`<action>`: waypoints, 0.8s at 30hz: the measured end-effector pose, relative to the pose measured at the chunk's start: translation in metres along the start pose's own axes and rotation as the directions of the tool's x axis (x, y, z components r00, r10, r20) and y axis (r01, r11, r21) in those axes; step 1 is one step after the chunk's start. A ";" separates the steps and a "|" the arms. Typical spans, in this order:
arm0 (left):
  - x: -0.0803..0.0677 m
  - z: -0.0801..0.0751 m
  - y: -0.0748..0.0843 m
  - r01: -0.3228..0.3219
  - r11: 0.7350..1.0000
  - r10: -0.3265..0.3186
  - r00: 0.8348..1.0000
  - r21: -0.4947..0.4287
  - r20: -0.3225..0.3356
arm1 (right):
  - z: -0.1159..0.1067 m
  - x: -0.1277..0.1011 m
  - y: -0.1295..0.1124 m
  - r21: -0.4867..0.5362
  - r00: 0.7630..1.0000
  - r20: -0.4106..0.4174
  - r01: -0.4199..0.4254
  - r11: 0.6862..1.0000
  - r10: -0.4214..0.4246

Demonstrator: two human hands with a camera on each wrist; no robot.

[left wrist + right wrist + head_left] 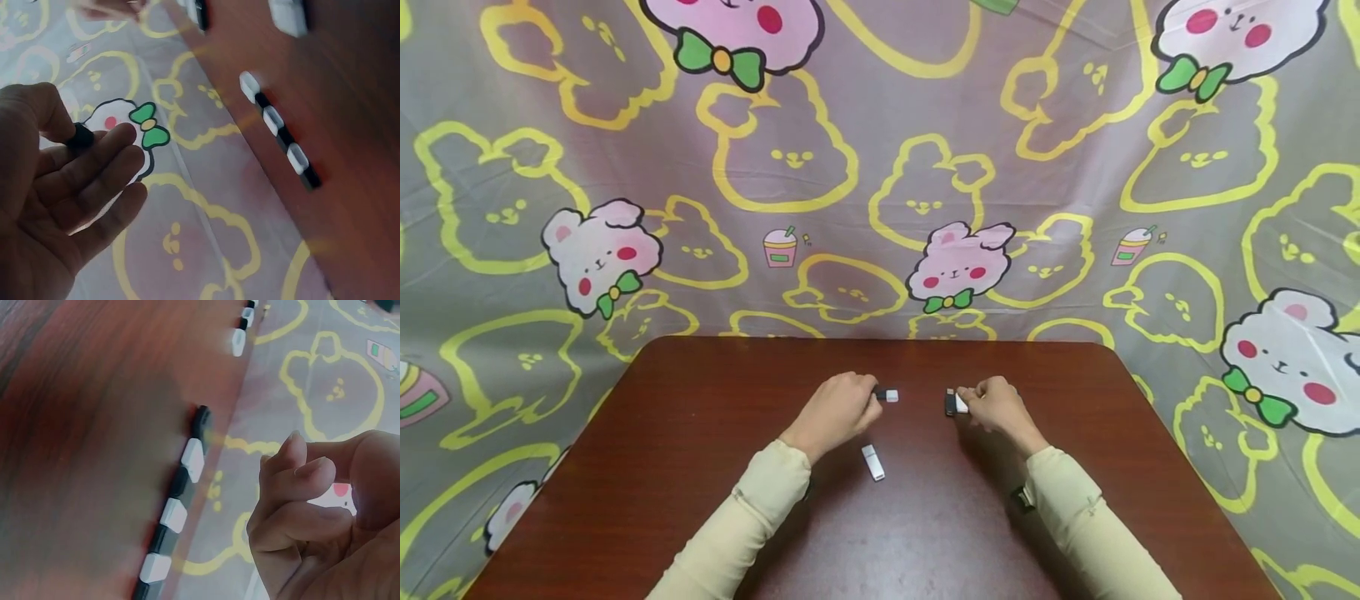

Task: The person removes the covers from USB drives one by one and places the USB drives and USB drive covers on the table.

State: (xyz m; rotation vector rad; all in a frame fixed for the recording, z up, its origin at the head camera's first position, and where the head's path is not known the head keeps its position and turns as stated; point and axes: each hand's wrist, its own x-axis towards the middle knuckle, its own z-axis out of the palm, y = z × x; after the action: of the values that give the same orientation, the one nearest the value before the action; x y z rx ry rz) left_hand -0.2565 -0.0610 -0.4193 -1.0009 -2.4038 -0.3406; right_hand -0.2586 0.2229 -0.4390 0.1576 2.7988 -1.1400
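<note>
Small black-and-white piece [887, 395]: black end pinched in the left hand's fingers, white end pointing right, held just above the surface, centre of the scene. The left wrist view shows a small black part between thumb and forefinger.

Second black-and-white piece [956, 403]: held at the right hand's fingertips, black end leftward.

White stick [872, 462]: lies flat on the surface, near and slightly left, angled, untouched.

Soft even light in the head view; dim, blurred, ghosted wrist views.
</note>
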 end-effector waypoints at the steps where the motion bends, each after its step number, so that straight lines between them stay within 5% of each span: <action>1: 0.001 0.001 0.001 -0.014 0.999 0.014 1.000 0.040 0.000 | -0.001 -0.001 -0.001 0.003 1.000 0.003 0.001 1.000 -0.001; 5: 0.004 0.006 0.004 -0.060 0.987 0.061 0.998 0.147 0.003 | -0.003 -0.005 -0.001 0.008 1.000 0.009 0.011 1.000 -0.011; 12: 0.008 0.014 0.009 -0.098 0.980 0.101 0.995 0.171 -0.013 | -0.003 -0.012 -0.004 0.038 0.999 0.024 0.045 0.998 -0.046; 24: 0.018 0.017 0.020 -0.163 0.964 0.177 0.983 0.209 -0.048 | 0.010 -0.026 -0.048 0.244 0.941 0.114 0.286 0.927 -0.320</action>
State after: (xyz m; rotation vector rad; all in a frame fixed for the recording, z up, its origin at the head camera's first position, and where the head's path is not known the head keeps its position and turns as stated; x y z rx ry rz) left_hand -0.2591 -0.0289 -0.4233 -1.0738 -2.2213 -0.0618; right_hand -0.2389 0.1801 -0.4096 -0.3449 2.6134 -1.4661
